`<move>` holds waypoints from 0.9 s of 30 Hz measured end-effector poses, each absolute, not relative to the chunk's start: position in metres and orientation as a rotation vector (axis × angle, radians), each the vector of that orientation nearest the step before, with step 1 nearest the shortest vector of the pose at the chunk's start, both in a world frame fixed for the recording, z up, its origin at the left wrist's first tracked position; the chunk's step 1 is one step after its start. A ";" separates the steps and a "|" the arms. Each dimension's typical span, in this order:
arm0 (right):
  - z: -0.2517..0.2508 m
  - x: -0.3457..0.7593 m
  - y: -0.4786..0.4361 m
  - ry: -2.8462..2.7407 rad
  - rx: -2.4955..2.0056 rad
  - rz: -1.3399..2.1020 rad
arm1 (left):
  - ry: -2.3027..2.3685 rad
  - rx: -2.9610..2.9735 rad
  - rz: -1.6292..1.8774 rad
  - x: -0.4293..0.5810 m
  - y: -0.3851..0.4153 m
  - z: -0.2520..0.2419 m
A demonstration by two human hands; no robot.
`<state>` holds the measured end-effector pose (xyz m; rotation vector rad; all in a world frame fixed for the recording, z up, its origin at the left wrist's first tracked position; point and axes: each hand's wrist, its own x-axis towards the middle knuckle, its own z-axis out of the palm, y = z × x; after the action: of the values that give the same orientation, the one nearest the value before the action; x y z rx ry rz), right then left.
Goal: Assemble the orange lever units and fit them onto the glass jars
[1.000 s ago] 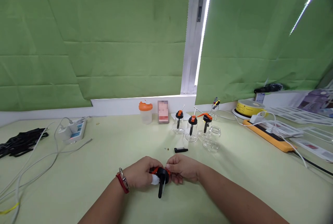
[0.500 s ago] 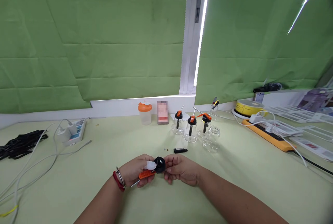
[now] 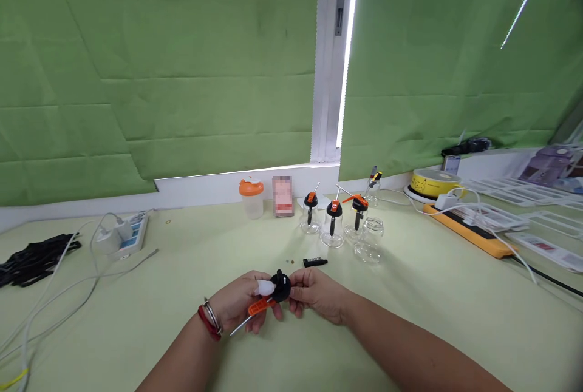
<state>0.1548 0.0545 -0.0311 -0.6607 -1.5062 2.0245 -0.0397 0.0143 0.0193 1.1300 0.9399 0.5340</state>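
My left hand (image 3: pixel 248 301) is closed around a round black lid (image 3: pixel 281 287) with an orange handle (image 3: pixel 260 305) and a thin metal rod sticking out to the lower left. White wrapping covers its thumb. Fingers of my right hand (image 3: pixel 316 295) pinch the lid's right edge; whatever small part lies between them is hidden. Just beyond the hands, a black part with a spring (image 3: pixel 315 262) rests on the table, beside some tiny pieces (image 3: pixel 290 261). Farther back stand glass jars with black-and-orange lids, among them the middle jar (image 3: pixel 333 228).
An open glass jar (image 3: pixel 370 240) stands right of the lidded ones. Behind are an orange-topped cup (image 3: pixel 252 198) and an upright card (image 3: pixel 283 196). Power strips with cables lie left (image 3: pixel 132 235) and right (image 3: pixel 469 231), and black straps (image 3: pixel 39 258) sit far left.
The lid has turned slightly in my hands, and its orange handle and rod now stick out farther below my left hand. My right hand stays at the lid's edge.
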 end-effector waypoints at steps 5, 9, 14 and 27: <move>-0.029 0.154 0.053 -1.437 -0.706 1.988 | 0.957 1.105 0.580 -0.040 0.016 0.016; -0.019 0.157 0.049 -1.343 -0.624 1.971 | 1.037 1.130 0.604 -0.039 0.017 0.016; -0.019 0.157 0.049 -1.380 -0.623 2.002 | 1.065 1.142 0.550 -0.034 0.016 0.016; -0.032 0.140 0.051 -1.705 -0.795 1.639 | 0.958 1.103 0.641 -0.044 0.017 0.018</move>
<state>0.1400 0.0510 -0.0315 -0.7950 -1.7052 1.6392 -0.0439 0.0174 0.0181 1.1029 0.9575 0.6413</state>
